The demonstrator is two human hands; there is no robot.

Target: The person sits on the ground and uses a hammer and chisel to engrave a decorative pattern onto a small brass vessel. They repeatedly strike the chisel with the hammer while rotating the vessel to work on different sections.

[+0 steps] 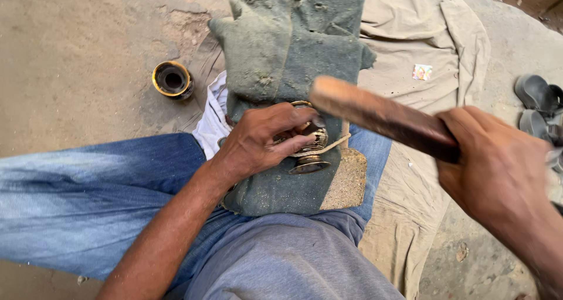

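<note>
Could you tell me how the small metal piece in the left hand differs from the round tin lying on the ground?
The metal piece is shiny and silvery; the tin is dark with a yellowish rim. The metal piece rests on a green cloth over the lap, gripped by the left hand; the tin sits untouched on bare ground. Both are small and round.

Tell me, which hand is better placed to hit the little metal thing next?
The right hand, probably. It grips the wooden stick, raised above the small metal piece. The left hand is busy holding that piece down on the green cloth.
</note>
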